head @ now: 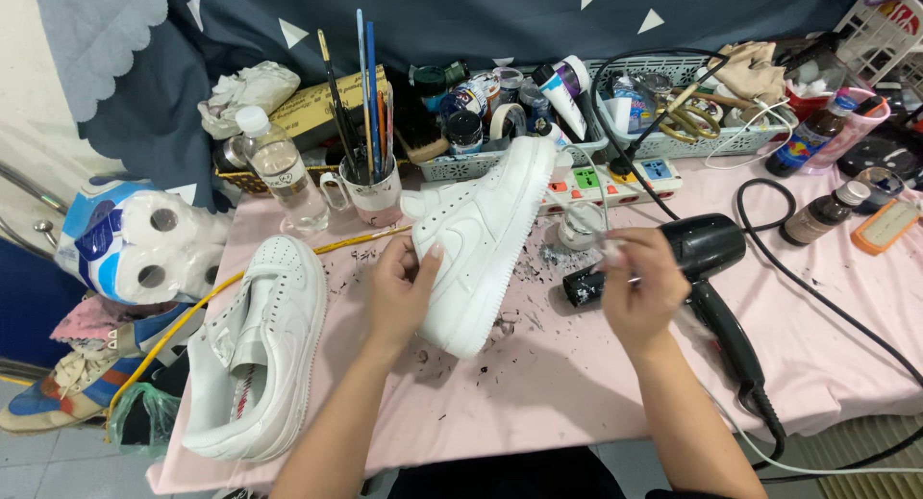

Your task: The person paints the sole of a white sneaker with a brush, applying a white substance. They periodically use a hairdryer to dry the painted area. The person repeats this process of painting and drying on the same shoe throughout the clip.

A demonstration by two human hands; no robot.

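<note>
Your left hand [399, 292] is wrapped around the white sneaker [481, 244], fingers curled over its side, holding it tipped up on the pink table cover [567, 384] so the toe points toward 1 o'clock and the heel sits down near 6 o'clock, right by your wrist. Your right hand [642, 287] is off at 3 o'clock from the shoe, close but not touching it, fingers pinched narrow on a small whitish wad [610, 250]; can't tell what it's made of. Just past that hand, at its 2 o'clock, lies the black hair dryer [711, 268], its cord running off the near table edge. The second white sneaker [258, 350] lies at 8 o'clock from your left hand, hanging close to the left corner of the table. Black flecks [534, 268] are scattered around the held shoe. The back at 12 o'clock is packed tight: mug of brushes [373, 187], water bottle [281, 167], power strip [615, 184], baskets of jars. The free room is the strip of cover nearest you, between your two forearms and out toward 5 o'clock.
</note>
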